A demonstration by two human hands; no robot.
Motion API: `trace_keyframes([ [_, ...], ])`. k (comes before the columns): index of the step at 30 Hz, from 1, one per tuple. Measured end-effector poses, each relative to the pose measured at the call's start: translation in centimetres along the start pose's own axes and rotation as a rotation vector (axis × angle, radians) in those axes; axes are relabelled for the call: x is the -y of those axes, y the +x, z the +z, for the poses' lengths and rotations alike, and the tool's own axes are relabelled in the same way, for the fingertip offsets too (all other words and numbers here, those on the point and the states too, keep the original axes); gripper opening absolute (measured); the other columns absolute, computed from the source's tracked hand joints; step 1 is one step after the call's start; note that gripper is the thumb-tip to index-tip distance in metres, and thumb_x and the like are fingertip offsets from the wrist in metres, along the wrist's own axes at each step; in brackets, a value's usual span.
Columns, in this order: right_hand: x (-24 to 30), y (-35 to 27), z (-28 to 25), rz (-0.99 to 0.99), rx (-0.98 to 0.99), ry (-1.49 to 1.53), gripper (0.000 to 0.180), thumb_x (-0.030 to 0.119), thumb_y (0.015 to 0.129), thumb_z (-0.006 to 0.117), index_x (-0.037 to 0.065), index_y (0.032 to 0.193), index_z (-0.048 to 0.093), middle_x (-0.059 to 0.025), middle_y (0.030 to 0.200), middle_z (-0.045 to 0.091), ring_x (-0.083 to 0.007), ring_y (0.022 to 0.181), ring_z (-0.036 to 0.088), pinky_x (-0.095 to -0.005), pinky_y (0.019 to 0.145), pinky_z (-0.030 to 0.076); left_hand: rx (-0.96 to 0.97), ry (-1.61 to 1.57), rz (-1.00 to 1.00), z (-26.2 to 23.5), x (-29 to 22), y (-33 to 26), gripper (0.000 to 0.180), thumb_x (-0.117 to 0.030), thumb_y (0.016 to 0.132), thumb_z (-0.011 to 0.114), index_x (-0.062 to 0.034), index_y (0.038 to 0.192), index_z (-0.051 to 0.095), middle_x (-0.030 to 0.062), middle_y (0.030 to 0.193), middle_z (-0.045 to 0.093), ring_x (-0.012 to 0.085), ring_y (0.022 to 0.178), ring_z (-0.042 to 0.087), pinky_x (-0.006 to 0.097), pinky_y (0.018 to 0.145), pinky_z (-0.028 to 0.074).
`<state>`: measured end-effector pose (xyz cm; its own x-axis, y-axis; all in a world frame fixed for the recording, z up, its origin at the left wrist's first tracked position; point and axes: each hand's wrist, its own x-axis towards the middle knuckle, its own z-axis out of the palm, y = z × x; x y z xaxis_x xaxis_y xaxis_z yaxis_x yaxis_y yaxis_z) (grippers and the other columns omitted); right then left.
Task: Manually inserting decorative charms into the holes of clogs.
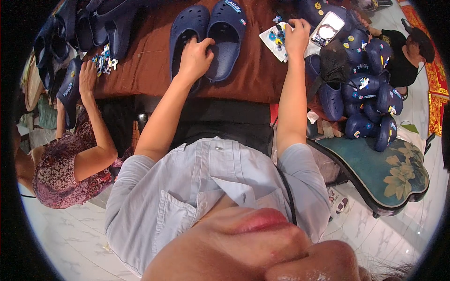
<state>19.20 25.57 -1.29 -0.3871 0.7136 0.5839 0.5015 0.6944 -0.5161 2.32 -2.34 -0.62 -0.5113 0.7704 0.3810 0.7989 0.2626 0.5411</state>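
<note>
Two navy clogs lie side by side in front of me, toes pointing away. The left clog (188, 22) has a plain toe. The right clog (228, 35) carries a lettered charm and a small round one on its toe. My left hand (196, 58) is closed over the facing sides of the pair, fingers inside the left clog's opening and thumb towards the right clog. On a white sheet (275, 47) to the right lie blue, yellow and white shoe charms (277, 36). Beside them, my right hand (297, 41) has its fingers bent together; what they hold, if anything, is hidden.
A phone (328, 29) lies right of my right hand, near a black pouch (333, 61) and a heap of decorated clogs (363, 86). At left, a co-worker's hand (87, 77) is beside a clog (70, 89) and a charm pile (105, 61). Brown cloth (136, 70) covers the table.
</note>
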Motion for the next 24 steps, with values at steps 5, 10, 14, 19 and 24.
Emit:
trace_keyframes([
  [5,2.4,-2.6,-1.8,-0.008,0.208,-0.359,0.021,0.016,0.08,0.071,0.006,0.099,0.071,-0.0183,0.099,0.065,-0.038,0.098,0.059,-0.0471,0.086,0.049,0.0,0.011,0.006,-0.1,0.3,-0.1,0.029,-0.009,0.076,0.065,-0.0083,0.105,0.068,0.0263,0.091,0.059,0.0438,0.09,0.06,0.049,0.083,0.049],
  [10,1.7,-4.4,-1.7,0.009,0.236,-0.395,0.025,0.018,0.078,0.075,0.006,0.1,0.072,-0.0187,0.1,0.066,-0.0387,0.099,0.059,-0.0466,0.089,0.048,-0.009,0.005,0.018,0.1,0.4,0.0,0.028,-0.009,0.077,0.064,-0.0086,0.105,0.069,0.0257,0.09,0.059,0.0435,0.088,0.06,0.049,0.082,0.049],
  [14,1.7,-4.4,-1.9,0.017,0.236,-0.381,0.025,0.017,0.076,0.076,0.006,0.099,0.072,-0.0182,0.099,0.066,-0.0385,0.099,0.059,-0.0462,0.09,0.047,-0.012,-0.01,0.012,-0.2,0.1,-0.1,0.028,-0.01,0.078,0.064,-0.0089,0.105,0.069,0.0258,0.09,0.058,0.0434,0.089,0.059,0.049,0.081,0.049],
  [19,1.2,-4.4,-1.7,-0.002,0.208,-0.322,0.021,0.013,0.076,0.076,0.004,0.094,0.072,-0.0181,0.094,0.067,-0.0378,0.097,0.06,-0.0461,0.089,0.046,-0.03,-0.011,0.029,0.1,0.5,-0.1,0.027,-0.01,0.078,0.064,-0.0095,0.105,0.069,0.0258,0.09,0.058,0.0436,0.09,0.059,0.049,0.081,0.049],
  [24,1.3,-4.6,-2.2,0.007,0.206,-0.303,0.017,0.01,0.075,0.075,0.004,0.091,0.072,-0.0175,0.092,0.067,-0.0378,0.095,0.06,-0.0459,0.087,0.047,-0.026,-0.011,0.038,0.2,0.7,0.0,0.026,-0.01,0.079,0.064,-0.0099,0.105,0.068,0.0256,0.09,0.058,0.0437,0.089,0.059,0.049,0.081,0.049],
])
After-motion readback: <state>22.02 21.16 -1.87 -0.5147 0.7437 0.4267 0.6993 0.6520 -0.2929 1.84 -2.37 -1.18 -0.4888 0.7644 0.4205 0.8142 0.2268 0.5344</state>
